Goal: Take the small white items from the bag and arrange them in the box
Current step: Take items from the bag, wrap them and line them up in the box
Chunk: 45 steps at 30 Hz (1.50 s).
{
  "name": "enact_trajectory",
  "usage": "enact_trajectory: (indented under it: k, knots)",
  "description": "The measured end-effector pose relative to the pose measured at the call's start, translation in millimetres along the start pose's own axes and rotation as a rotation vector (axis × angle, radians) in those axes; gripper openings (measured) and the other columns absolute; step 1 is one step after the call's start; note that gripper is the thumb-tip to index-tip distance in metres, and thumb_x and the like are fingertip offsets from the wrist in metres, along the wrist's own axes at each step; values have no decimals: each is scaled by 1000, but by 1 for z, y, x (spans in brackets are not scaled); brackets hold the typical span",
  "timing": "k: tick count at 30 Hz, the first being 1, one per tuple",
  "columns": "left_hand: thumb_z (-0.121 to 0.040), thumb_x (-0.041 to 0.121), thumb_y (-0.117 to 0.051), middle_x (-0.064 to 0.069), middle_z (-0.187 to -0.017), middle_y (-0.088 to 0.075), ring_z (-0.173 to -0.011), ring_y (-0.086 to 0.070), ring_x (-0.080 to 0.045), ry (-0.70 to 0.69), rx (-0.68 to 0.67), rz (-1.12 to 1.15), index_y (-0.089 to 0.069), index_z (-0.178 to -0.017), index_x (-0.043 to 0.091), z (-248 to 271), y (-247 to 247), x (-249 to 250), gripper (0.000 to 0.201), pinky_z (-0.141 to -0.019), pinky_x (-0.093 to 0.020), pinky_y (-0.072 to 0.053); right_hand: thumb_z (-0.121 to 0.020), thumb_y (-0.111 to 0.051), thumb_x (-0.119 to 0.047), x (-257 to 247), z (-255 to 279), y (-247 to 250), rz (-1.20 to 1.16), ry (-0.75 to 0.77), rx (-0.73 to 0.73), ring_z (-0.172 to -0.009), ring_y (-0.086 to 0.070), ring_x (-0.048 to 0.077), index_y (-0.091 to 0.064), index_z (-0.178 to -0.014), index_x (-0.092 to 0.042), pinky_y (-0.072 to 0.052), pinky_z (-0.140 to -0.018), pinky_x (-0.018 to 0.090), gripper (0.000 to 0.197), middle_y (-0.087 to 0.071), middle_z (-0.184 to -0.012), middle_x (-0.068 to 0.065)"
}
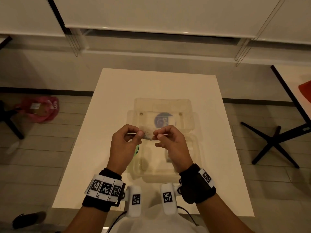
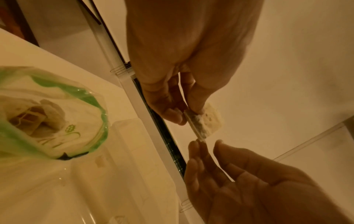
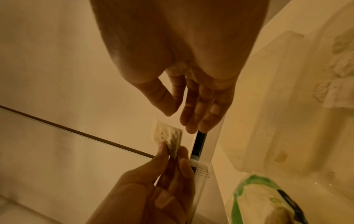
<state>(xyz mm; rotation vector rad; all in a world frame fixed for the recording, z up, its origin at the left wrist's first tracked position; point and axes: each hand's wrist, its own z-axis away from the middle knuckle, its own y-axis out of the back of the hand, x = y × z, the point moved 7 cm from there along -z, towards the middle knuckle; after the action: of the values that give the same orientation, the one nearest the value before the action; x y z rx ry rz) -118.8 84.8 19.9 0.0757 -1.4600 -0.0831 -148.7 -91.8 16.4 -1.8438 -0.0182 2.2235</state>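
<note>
My left hand (image 1: 139, 133) pinches a small white sachet (image 1: 148, 136) between thumb and fingers, held in the air above the clear clamshell box (image 1: 193, 158). The left wrist view shows the left hand (image 2: 184, 113) gripping one end of the sachet (image 2: 208, 119). My right hand (image 1: 157, 134) hovers at the sachet's free end; its fingers (image 3: 193, 109) are relaxed and a small gap separates them from the sachet (image 3: 164, 133). The green-edged clear bag (image 2: 57, 113) lies open beside the box with several white sachets inside, mostly hidden under my left hand in the head view.
The box lies open on a white table (image 1: 117, 98), its lid (image 1: 161, 106) folded away from me. A white crumpled item (image 3: 337, 84) lies inside the box. A pink bag (image 1: 40, 108) is on the floor at left, and a black table base (image 1: 272, 142) at right.
</note>
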Motion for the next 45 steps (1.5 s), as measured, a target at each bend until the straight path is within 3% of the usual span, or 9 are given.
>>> enact_trajectory:
  k: [5, 8, 12, 18, 27, 30, 34, 42, 45]
  knots:
    - [-94, 7, -66, -9, -94, -72, -84, -70, -16, 24, 33, 60, -63, -92, 4, 2, -3, 2, 5, -71, -25, -57, -92, -60, 2, 4, 4, -4, 61, 3, -37, -96, -70, 25, -68, -96, -4, -58, -78, 35, 11, -70, -103, 15]
    - [-95, 8, -66, -11, -98, -72, -84, -71, -18, 36, 26, 62, -63, -94, 3, 2, -5, 2, 6, -75, -32, -59, -91, -64, 0, 3, 4, -5, 57, 9, -38, -95, -69, 26, -69, -95, -10, -58, -76, 33, 12, -70, -102, 12]
    - [-95, 8, -65, -10, -97, -72, -83, -70, -17, 40, 30, 53, -63, -94, 4, 3, -5, 1, 5, -75, -33, -59, -89, -67, 0, -2, 3, -2, 67, 43, -17, -86, -66, 14, -70, -97, -6, -55, -75, 29, 11, -72, -101, 4]
    - [-94, 9, -67, -7, -92, -73, -85, -71, -23, 28, 78, 36, -64, -93, 5, 3, -2, 3, 5, -73, -29, -59, -86, -72, -4, 1, 4, -2, 117, 51, 1, -90, -68, 12, -73, -94, -7, -56, -85, 36, 8, -73, -99, 3]
    - [-92, 14, -70, -2, -86, -75, -84, -71, -29, -4, 86, -25, -64, -89, 13, 6, -4, 10, 7, -76, -52, -57, -85, -75, -8, 3, 0, 1, 2, 3, 26, -86, -68, 7, -75, -103, -8, -51, -75, 21, 18, -75, -101, 4]
    - [-92, 12, -70, -3, -87, -74, -84, -70, -27, -15, 71, -25, -64, -90, 10, 7, -5, 11, 6, -78, -45, -58, -82, -77, -8, 3, -1, 1, -6, 8, 34, -80, -66, 7, -74, -95, -1, -51, -73, 19, 15, -73, -88, 2]
    - [-92, 10, -69, -5, -88, -73, -77, -68, -13, -48, 16, -46, -63, -87, 17, 8, -10, 14, 10, -75, -30, -54, -80, -80, -11, 2, -4, 2, -27, -16, 70, -84, -70, 13, -73, -97, -1, -52, -73, 17, 21, -75, -92, 10]
    - [-92, 12, -70, 3, -83, -70, -74, -66, -8, -49, -6, -29, -66, -88, 17, 9, -12, 16, 8, -74, -30, -54, -88, -71, -10, -2, -5, 0, 19, 9, 80, -73, -64, 4, -71, -92, 2, -49, -71, 17, 12, -71, -80, 2]
    - [-92, 16, -70, 7, -81, -71, -73, -66, -6, -47, -7, -46, -67, -88, 18, 8, -13, 16, 6, -73, -27, -52, -89, -71, -11, -1, -5, 0, 62, 11, 68, -81, -63, 12, -71, -91, -1, -50, -77, 24, 11, -70, -84, 7]
